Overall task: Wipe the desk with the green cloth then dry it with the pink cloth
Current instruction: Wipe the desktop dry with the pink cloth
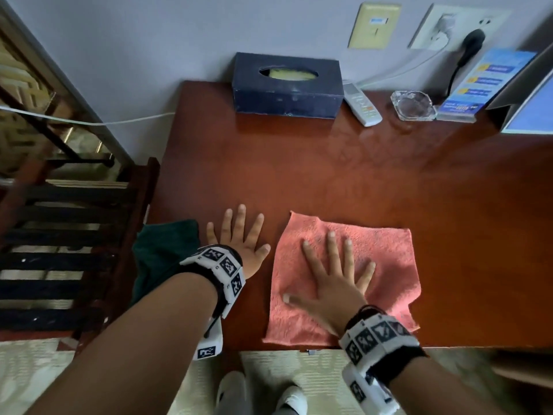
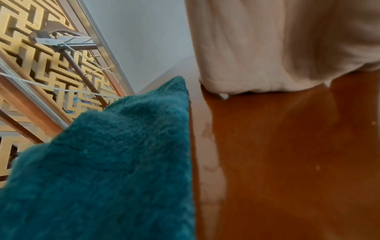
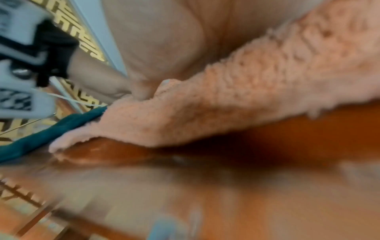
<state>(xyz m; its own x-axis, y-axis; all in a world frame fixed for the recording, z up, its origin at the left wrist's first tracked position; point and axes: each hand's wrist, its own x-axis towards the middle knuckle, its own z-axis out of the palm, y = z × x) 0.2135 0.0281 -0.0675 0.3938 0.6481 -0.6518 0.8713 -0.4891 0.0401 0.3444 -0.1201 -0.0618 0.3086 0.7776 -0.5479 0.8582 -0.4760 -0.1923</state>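
Drying stage: right hand point(image 1: 335, 283) spread flat on pink cloth point(image 1: 386, 250) to press it against bench point(image 1: 329, 175); left hand point(image 1: 239, 238) spread, bracing beside discarded green cloth point(image 1: 158, 250).

No word, brand or number can be read anywhere in these views; the blue printed leaflet stand point(image 1: 478, 82) at the back of the reddish-brown wooden desk point(image 1: 299, 163) carries yellow badges and lines of print, all too blurred to make out. The white remote control point(image 1: 362, 104) shows only indistinct buttons; the white wrist bands point(image 1: 223, 268) bear black-and-white square code markers, patterns without legible characters.
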